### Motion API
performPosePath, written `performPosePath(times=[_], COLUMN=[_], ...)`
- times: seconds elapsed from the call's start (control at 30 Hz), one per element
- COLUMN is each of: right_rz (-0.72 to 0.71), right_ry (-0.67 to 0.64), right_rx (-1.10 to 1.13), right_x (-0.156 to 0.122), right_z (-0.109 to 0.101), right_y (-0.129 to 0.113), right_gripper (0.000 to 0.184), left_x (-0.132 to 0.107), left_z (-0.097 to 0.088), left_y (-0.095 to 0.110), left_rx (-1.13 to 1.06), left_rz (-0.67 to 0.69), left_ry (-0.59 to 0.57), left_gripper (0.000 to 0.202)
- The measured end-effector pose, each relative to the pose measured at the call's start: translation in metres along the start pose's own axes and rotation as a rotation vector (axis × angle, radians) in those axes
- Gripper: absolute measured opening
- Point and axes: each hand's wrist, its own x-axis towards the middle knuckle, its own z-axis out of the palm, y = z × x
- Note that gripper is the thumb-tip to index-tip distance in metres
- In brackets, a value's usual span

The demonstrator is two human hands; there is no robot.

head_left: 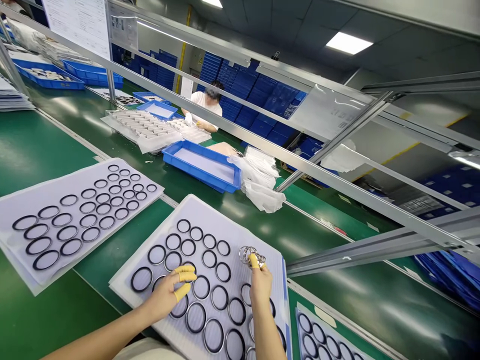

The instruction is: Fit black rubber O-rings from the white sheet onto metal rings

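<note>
Left hand (165,296) spreads yellow-cotted fingers (185,273) open over black rubber O-rings (201,287) on a foam sheet (195,212); right hand (261,286) pinches shiny metal rings (249,255).

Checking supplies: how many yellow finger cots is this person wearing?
3. The left hand wears an upper cot and a lower cot; the right hand wears one cot. Others may be hidden.

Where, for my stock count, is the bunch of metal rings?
Head view: the metal rings sit in the right hand, above the right edge of the white sheet.
</note>
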Motion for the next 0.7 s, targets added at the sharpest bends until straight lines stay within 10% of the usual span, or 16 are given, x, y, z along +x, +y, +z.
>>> performPosePath(times=[0.47,0.7], right_rz=[0.063,-0.195], right_ry=[0.063,0.134], right_rx=[0.19,-0.218], right_x=[0.011,0.002], right_z=[-0.037,-0.048], right_y=[0.028,0.028], right_gripper=[0.025,0.02], left_x=[-0.002,0.0], left_z=[0.008,0.013], left_y=[0.004,0.01], left_rx=[0.047,-0.093], left_rz=[0.027,0.02], left_ry=[-0.064,-0.008], left_gripper=[0.023,0.022])
